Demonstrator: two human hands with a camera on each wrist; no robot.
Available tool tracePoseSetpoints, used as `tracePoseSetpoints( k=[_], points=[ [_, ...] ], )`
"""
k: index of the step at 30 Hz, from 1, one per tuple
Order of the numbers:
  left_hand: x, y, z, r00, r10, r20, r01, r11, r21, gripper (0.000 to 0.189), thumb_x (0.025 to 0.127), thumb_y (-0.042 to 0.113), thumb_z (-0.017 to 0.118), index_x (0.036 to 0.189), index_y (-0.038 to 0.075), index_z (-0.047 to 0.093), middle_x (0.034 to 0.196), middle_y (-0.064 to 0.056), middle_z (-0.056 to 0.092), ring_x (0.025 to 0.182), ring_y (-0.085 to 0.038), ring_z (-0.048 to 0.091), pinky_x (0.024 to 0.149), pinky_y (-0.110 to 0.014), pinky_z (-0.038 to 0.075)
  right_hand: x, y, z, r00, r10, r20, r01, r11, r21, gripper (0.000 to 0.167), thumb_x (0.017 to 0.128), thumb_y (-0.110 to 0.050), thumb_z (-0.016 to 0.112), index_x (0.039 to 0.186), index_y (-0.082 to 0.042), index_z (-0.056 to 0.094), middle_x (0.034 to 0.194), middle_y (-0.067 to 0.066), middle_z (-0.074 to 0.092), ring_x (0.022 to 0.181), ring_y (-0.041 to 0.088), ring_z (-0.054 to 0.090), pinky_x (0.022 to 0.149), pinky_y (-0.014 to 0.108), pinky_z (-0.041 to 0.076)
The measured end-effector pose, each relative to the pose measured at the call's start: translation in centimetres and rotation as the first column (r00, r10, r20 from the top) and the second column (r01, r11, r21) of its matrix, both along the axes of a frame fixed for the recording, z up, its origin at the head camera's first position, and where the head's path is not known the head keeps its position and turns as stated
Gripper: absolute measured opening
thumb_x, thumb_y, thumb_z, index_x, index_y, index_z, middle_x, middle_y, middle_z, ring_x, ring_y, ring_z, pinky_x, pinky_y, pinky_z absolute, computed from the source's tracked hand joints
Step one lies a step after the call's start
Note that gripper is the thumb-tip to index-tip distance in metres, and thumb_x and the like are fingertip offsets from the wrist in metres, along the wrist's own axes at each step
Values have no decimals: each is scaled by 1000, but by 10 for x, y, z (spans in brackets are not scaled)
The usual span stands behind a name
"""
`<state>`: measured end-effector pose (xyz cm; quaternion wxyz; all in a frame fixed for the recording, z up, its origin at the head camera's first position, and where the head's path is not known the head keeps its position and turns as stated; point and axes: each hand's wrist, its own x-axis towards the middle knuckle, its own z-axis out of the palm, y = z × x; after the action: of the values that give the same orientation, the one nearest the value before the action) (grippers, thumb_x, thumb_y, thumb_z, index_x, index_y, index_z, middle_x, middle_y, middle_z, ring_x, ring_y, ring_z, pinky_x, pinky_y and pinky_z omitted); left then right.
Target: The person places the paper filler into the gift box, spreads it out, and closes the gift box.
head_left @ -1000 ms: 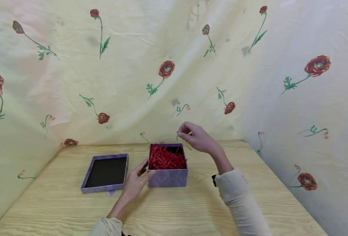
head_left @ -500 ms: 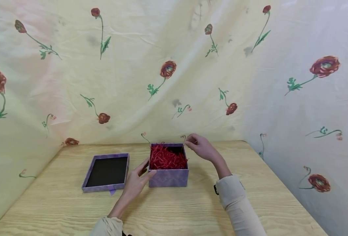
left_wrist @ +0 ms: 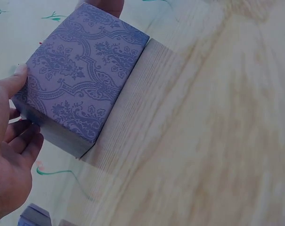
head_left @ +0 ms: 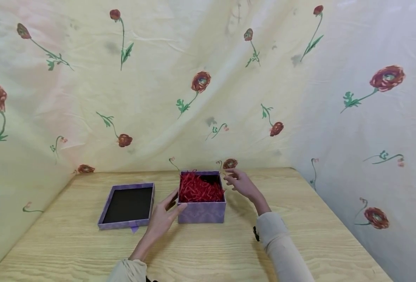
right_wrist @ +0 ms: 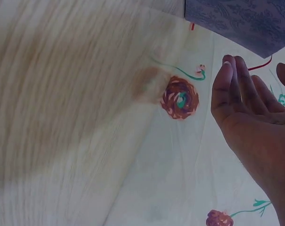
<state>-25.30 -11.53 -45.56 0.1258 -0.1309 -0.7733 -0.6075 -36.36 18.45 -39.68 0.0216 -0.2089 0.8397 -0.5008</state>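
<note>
A purple patterned box (head_left: 201, 212) sits on the table, filled with red shredded paper (head_left: 200, 188); a dark gap shows at its back right. My left hand (head_left: 161, 220) holds the box's front left corner, thumb on the front face and fingers along the left side, as the left wrist view also shows. Just beyond the box's right side, my right hand (head_left: 241, 183) hovers with thumb and loosely bent fingers apart, nothing visible between them. In the right wrist view, a red paper strand (right_wrist: 261, 65) sticks out near its fingertips (right_wrist: 228, 63).
Left of the box lies its lid (head_left: 129, 205), black inside facing up, with a purple ribbon tab (head_left: 134, 227) at its front edge. The wooden table (head_left: 208, 250) meets a flower-printed cloth (head_left: 151, 98) at the back and sides.
My right hand has moved down and to the right from above the box's back right, and its pinched thumb and fingers have parted. The left hand and box have stayed in place.
</note>
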Motion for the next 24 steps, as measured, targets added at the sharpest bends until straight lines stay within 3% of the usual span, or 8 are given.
tracePoseSetpoints(
  k=[6,11,18,24],
  points=[
    [2,1,-1,1000,0,3,0,1000,3,65,100,24,72,158,11,45,158,-14,44,138,-39,49,108,-49,45,9,-7,5,1000,-4,-29,4,1000,-11,49,113,-27,46,152,3,46,148,26,52,129,46,55,101,62,47],
    [4,1,0,1000,6,-3,-6,1000,3,65,100,23,72,157,9,45,157,-15,45,138,-39,49,108,-49,45,14,-13,14,997,5,-79,-6,1000,-2,51,112,-33,48,150,1,51,146,23,56,131,42,54,104,58,47],
    [3,2,-1,1000,4,-7,-4,1000,-4,65,100,24,72,157,8,45,157,-16,45,138,-40,49,109,-49,45,8,-15,13,995,-63,-84,61,998,-21,50,113,-37,45,140,2,60,135,23,63,125,41,58,103,59,47],
    [2,2,-1,1000,4,-18,-4,1000,-6,64,101,23,71,157,10,45,156,-15,46,138,-40,49,108,-50,45,5,-14,9,997,-34,-68,28,996,-86,54,112,-40,45,142,3,59,142,25,57,133,44,51,107,59,45]
  ],
)
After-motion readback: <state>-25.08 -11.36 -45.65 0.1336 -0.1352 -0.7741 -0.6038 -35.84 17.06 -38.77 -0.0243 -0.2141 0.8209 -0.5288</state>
